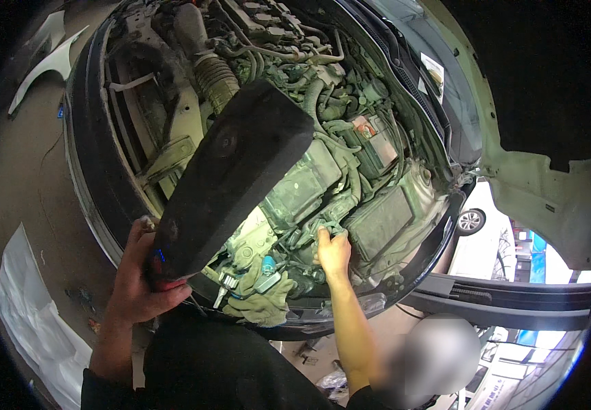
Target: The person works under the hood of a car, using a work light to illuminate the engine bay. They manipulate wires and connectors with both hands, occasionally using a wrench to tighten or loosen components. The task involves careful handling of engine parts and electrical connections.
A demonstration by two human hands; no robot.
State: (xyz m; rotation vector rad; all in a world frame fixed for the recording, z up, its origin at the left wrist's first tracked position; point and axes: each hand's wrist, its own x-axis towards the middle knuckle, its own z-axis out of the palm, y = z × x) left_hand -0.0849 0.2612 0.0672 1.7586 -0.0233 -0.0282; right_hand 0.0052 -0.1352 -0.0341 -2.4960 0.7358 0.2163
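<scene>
Landmark: we take the long black tool (234,150), slanting over the engine bay (288,72), as our reference.
Left hand (142,273): fingers wrapped around the tool's near end, by a red part (170,283); we see the grip as firm.
Right hand (334,253): right of the tool, down among the engine parts, fingers curled closed; we cannot tell whether they grip anything.
Lit patch: a bright metal housing (251,239), just right of the tool's lower half.
Fabric: a pale green cloth or glove (264,301), right of the tool's near end; beside it we note a shiny metal tool (225,287) and a turquoise piece (268,264).
Battery (379,149): right of the tool's far end.
Ribbed hose (215,78): just beyond that far end, partly hidden by it.
</scene>
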